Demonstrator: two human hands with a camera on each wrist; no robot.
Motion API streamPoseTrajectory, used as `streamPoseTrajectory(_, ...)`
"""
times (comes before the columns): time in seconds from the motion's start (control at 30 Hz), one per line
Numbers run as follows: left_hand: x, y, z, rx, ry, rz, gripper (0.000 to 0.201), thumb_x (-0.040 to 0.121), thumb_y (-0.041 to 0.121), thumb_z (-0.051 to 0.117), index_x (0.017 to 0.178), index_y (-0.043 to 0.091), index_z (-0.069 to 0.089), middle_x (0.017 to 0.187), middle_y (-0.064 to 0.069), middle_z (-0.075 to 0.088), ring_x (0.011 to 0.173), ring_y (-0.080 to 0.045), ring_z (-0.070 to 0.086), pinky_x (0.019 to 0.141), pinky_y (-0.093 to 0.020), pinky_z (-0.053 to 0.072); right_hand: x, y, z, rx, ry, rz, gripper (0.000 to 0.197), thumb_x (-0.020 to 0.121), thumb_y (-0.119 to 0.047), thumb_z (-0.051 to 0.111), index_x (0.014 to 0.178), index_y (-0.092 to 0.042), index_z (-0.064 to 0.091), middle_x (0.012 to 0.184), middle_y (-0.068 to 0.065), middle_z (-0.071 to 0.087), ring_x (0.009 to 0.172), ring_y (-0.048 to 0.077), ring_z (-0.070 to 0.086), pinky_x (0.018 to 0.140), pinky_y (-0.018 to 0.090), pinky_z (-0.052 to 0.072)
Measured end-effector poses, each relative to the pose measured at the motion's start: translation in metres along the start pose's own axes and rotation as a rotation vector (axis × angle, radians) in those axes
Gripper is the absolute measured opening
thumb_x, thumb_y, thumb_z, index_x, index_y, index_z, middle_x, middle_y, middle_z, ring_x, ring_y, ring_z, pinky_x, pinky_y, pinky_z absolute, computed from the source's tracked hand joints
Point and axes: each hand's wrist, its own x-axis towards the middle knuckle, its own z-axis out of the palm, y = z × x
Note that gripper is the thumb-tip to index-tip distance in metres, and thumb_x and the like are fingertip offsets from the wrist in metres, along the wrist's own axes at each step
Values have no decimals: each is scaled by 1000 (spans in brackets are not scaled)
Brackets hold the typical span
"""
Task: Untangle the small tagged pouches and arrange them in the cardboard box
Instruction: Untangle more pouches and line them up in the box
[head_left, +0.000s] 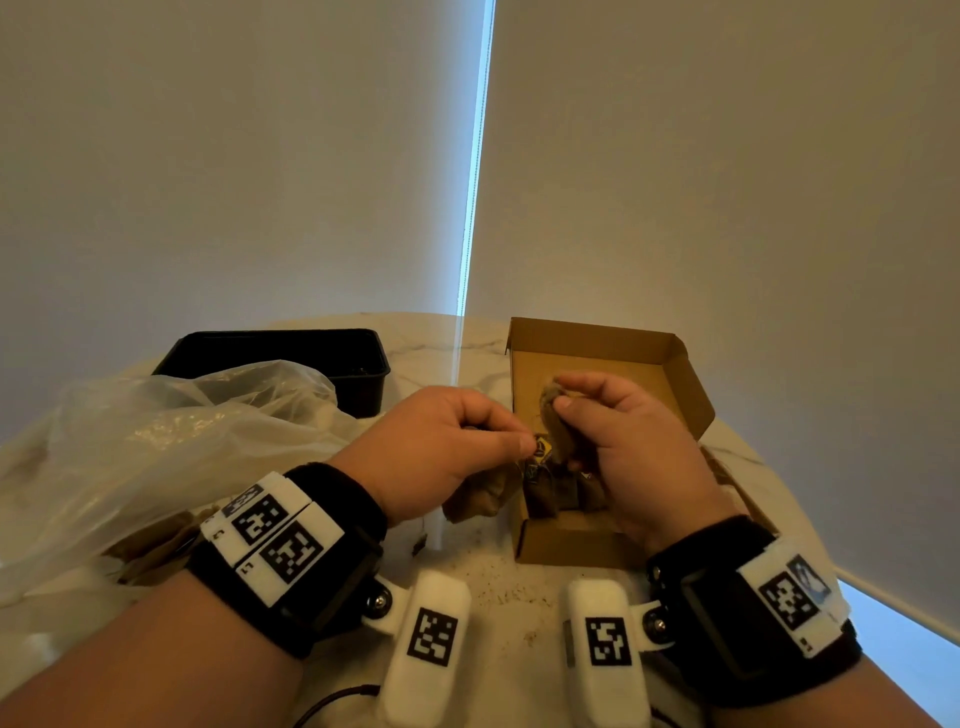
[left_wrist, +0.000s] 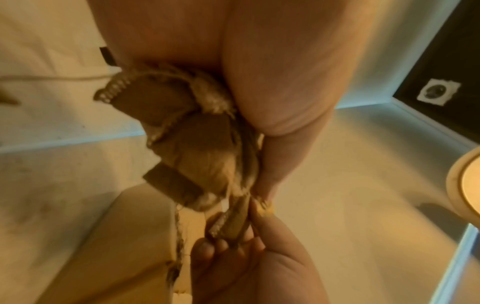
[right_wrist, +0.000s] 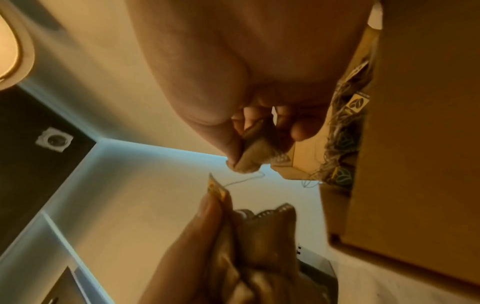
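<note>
I am working on the untangling step over the open brown cardboard box, which is sitting on the pale marbled counter just right of centre. My left hand is pinching a small yellow paper tag between thumb and forefinger, while the same grip is also curling round a bunch of brown crimped-edge paper pouches tucked in my palm. My right hand is clamping its fingertips on a single brown pouch, lifted just above the box. A thin pale string is running between that pouch and the tag, and from the right wrist view it is looking slack with a small curl in it (so I judge this one is nearly free, though I cannot tell whether the string is still caught round the bunch in my left hand). Inside the box several brown pouches are already standing at the near end, and a snarl of strings and printed tags is lying against the wall. To the left a crumpled clear plastic bag is resting on the counter, with a black plastic tray behind it. The next move, as I am reading it, calls for drawing my hands gently apart to pull the string clear without tearing the tag off, then lowering the freed pouch beside the ones standing in the box, keeping its string away from the snarl.
</note>
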Motion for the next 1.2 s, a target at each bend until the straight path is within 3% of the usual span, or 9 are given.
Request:
streamPoseTrajectory(0.07,1,1,1,-84,53,-16,11,91,24,70,91,14,74,67,-13,70,48,-17,60,42,-23,48,-3,2,3,-58,-48,8,9,93,-19,67,96,-27,71,88,1,77,78,21,70,68,37,55)
streamPoseTrajectory(0.2,3,-2,1,-113,156,-33,12,91,26,70,90,16,75,63,-7,68,44,-15,58,39,-22,46,-7,-1,7,-3,-105,40,7,93,-17,65,94,-19,71,88,7,76,74,22,67,58,31,50)
streamPoseTrajectory(0.43,3,-1,3,-153,200,-49,14,91,26,70,92,13,75,54,-4,64,37,-12,53,34,-18,38,-8,-3,6,9,-165,32,18,85,-5,70,102,-13,69,90,7,77,77,20,71,67,31,56)
streamPoseTrajectory(0.67,2,-1,4,-154,186,-93,11,91,25,70,94,16,74,60,-8,64,38,-13,53,34,-16,38,-1,-4,-7,-24,53,19,16,88,-11,70,101,-20,68,91,-1,77,84,15,75,73,34,60)
streamPoseTrajectory(0.8,0,-3,4,-97,131,-158,4,89,25,73,92,23,74,66,-8,67,43,-13,57,38,-18,44,5,-5,-23,-271,151,10,15,90,-14,70,100,-25,65,96,-2,74,85,12,72,68,27,56)
streamPoseTrajectory(0.9,2,-8,6,5,88,-187,9,83,31,79,88,32,72,73,-1,74,53,-11,63,49,-20,53,6,-3,-23,-458,63,91,15,87,-14,72,95,-24,65,97,1,71,89,18,69,65,29,56)
streamPoseTrajectory(1.0,3,-10,10,58,42,-208,15,81,28,81,81,36,68,79,-6,77,59,-13,65,60,-25,57,5,-4,-18,-661,-65,182,17,86,-13,74,94,-25,65,96,0,69,89,16,65,70,28,55)
streamPoseTrajectory(1.07,3,-10,12,94,13,-212,20,83,26,79,72,37,66,82,-6,77,57,-11,64,58,-22,57,3,-6,-16,-736,-96,199,16,87,-13,73,94,-24,64,96,0,67,87,13,62,65,23,51)
streamPoseTrajectory(1.2,0,-9,14,101,-11,-218,23,85,23,78,71,37,66,83,-7,77,54,-10,64,54,-21,56,1,-6,-13,-836,-110,202,17,87,-14,73,89,-28,63,95,-2,66,91,14,61,70,25,52)
